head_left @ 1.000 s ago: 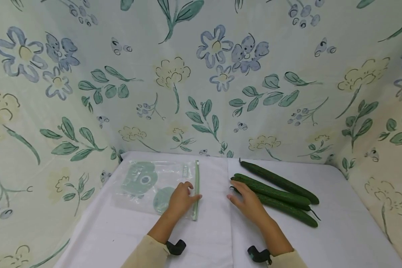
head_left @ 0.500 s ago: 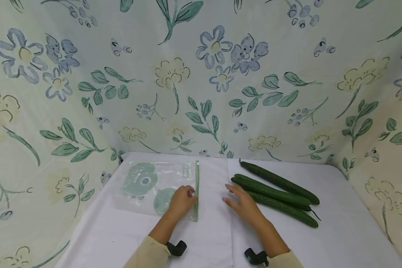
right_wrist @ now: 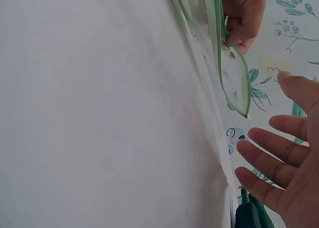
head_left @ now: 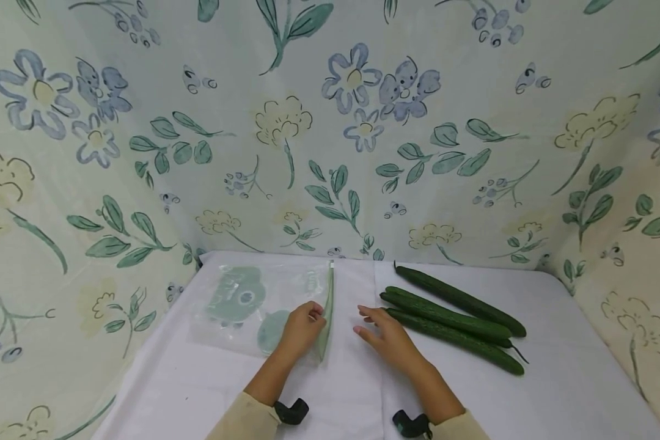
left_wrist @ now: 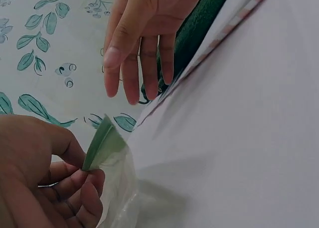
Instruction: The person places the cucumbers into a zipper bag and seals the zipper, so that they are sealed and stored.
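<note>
Zip bag: (head_left: 233, 302) flat on the white-covered surface (head_left: 577, 360), long axis about 9 to 3 o'clock (12 points away from the person).
Green zip edge: (head_left: 330, 290) at the bag's 3 o'clock end, running roughly 12 to 6; its two lips part along some of the length.
Left hand: (head_left: 304, 327) nearer to the bag, thumb and fingers pinching the zip edge.
Right hand: (head_left: 389, 343) fingers apart, holding nothing; the zip edge lies at its 10 o'clock, near but not touching.
Cucumbers: (head_left: 445, 315) from the right hand's 1 to 3 o'clock, long axes about 10 to 4.
Gap: between zip edge and cucumbers, partly under the right hand.
Far edge: at 12 o'clock, just beyond the bag, against the floral curtain (head_left: 225, 128).
</note>
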`<state>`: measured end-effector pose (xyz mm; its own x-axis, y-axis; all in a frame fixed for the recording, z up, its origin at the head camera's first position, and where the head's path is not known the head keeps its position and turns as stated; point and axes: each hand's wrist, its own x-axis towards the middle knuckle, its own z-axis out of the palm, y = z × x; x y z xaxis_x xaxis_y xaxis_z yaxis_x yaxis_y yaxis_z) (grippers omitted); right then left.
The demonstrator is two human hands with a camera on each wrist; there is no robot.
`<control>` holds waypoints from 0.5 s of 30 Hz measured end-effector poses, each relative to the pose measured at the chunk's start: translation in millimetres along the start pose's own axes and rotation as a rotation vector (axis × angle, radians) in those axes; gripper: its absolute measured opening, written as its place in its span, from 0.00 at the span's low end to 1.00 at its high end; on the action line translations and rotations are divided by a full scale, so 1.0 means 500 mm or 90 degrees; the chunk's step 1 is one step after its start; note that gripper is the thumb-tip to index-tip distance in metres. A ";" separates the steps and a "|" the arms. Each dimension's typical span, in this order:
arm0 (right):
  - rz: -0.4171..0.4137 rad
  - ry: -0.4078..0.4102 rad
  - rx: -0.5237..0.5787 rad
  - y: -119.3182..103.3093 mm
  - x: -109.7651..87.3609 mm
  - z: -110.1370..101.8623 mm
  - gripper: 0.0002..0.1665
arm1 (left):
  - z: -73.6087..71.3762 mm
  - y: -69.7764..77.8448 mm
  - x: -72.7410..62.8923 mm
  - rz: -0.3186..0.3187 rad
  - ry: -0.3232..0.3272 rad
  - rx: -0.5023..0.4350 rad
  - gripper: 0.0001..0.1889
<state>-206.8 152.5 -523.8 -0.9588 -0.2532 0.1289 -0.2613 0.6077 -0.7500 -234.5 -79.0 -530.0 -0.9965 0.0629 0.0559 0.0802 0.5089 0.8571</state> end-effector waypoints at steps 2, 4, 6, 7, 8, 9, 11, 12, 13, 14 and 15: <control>-0.012 -0.002 0.006 -0.006 0.001 0.004 0.33 | 0.000 0.010 -0.004 0.005 -0.003 -0.009 0.10; -0.023 -0.008 0.013 -0.012 0.002 0.009 0.34 | -0.001 0.021 -0.008 0.009 -0.006 -0.018 0.10; -0.035 -0.012 0.022 -0.017 0.003 0.013 0.34 | -0.003 0.031 -0.014 0.015 -0.012 -0.026 0.10; -0.039 -0.014 0.027 -0.019 0.004 0.015 0.34 | -0.003 0.035 -0.016 0.018 -0.015 -0.028 0.10; -0.042 -0.015 0.029 -0.021 0.005 0.017 0.34 | -0.003 0.038 -0.018 0.020 -0.022 -0.031 0.10; -0.043 -0.016 0.029 -0.023 0.006 0.019 0.34 | -0.004 0.042 -0.020 0.021 -0.029 -0.034 0.10; -0.046 -0.017 0.033 -0.026 0.009 0.022 0.32 | -0.004 0.045 -0.024 0.027 -0.045 -0.035 0.10; -0.049 -0.017 0.034 -0.027 0.010 0.023 0.32 | -0.004 0.046 -0.025 0.033 -0.053 -0.036 0.10; -0.051 -0.018 0.039 -0.028 0.011 0.025 0.31 | -0.004 0.047 -0.026 0.036 -0.059 -0.036 0.10; -0.051 -0.021 0.046 -0.029 0.012 0.026 0.31 | -0.003 0.047 -0.027 0.040 -0.065 -0.038 0.11; -0.050 -0.025 0.053 -0.030 0.013 0.027 0.30 | -0.003 0.046 -0.028 0.043 -0.069 -0.039 0.11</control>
<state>-207.6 131.5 -520.4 -0.9302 -0.3276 0.1653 -0.3237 0.5204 -0.7902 -218.9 -69.4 -510.2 -0.9799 0.1897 0.0611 0.1417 0.4475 0.8830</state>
